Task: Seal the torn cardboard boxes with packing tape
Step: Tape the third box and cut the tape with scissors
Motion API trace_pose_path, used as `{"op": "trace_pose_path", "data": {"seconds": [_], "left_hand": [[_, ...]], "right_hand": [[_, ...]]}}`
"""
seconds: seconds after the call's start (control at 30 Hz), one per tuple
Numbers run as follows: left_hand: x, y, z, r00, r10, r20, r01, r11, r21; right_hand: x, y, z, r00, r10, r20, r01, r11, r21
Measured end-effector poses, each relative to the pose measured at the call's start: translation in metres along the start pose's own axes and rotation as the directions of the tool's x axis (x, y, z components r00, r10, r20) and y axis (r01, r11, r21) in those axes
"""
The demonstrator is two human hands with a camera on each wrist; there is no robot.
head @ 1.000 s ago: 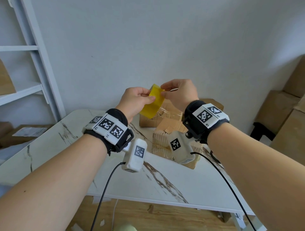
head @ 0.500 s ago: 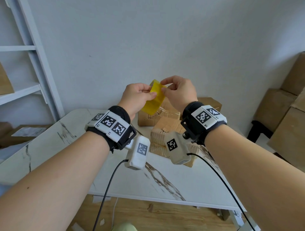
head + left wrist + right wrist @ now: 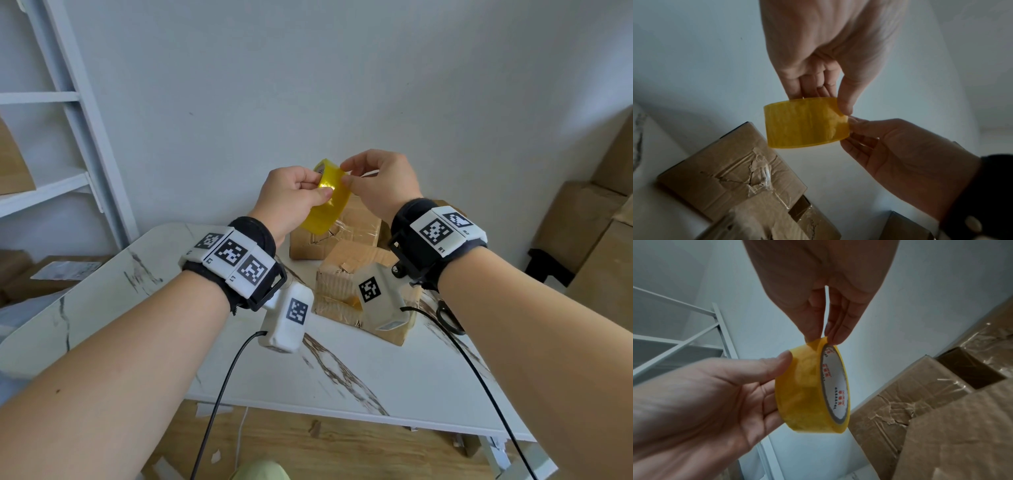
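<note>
A yellow packing tape roll [image 3: 328,209] is held in the air above the table's far side. My left hand [image 3: 320,186] grips the roll, thumb on its outer face and fingers behind. My right hand [image 3: 346,176] pinches the loose tape end [image 3: 821,341] at the top of the roll [image 3: 801,391]. Below them lie two torn cardboard boxes, a far box [image 3: 305,245] with crinkled clear tape and a near box [image 3: 339,274], partly hidden by the wrist cameras. The left wrist view shows the roll [image 3: 805,123] over the torn far box [image 3: 725,170].
The white marble table [image 3: 342,383] carries black scissors [image 3: 448,317] right of the near box. A white shelf frame [image 3: 68,113] stands at the left. More cardboard boxes [image 3: 589,246] are stacked at the right by the wall. Paper scraps lie on the wooden floor.
The roll has turned a little in my left hand. My right fingertips have shifted to its top edge and now pinch the lifted tape end.
</note>
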State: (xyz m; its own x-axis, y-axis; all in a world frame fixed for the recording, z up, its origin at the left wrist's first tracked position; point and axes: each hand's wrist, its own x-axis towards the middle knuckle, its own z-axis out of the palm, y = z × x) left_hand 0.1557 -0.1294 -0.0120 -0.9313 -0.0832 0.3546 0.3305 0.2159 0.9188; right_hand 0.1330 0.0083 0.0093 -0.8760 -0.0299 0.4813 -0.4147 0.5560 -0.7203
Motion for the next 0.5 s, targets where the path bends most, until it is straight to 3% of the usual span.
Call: {"op": "trace_pose_path", "data": {"seconds": [0.33, 0.5], "left_hand": [[-0.005, -0.002, 0.005, 1.0, -0.001, -0.012, 0.002, 0.999, 0.045], [-0.002, -0.002, 0.004, 1.0, 0.01, -0.024, -0.006, 0.989, 0.147]], "right_hand": [[0.001, 0.008, 0.004, 0.995, 0.098, -0.017, -0.096, 0.988, 0.118], [0.001, 0.007, 0.002, 0.991, 0.129, -0.015, -0.129, 0.991, 0.036]]}}
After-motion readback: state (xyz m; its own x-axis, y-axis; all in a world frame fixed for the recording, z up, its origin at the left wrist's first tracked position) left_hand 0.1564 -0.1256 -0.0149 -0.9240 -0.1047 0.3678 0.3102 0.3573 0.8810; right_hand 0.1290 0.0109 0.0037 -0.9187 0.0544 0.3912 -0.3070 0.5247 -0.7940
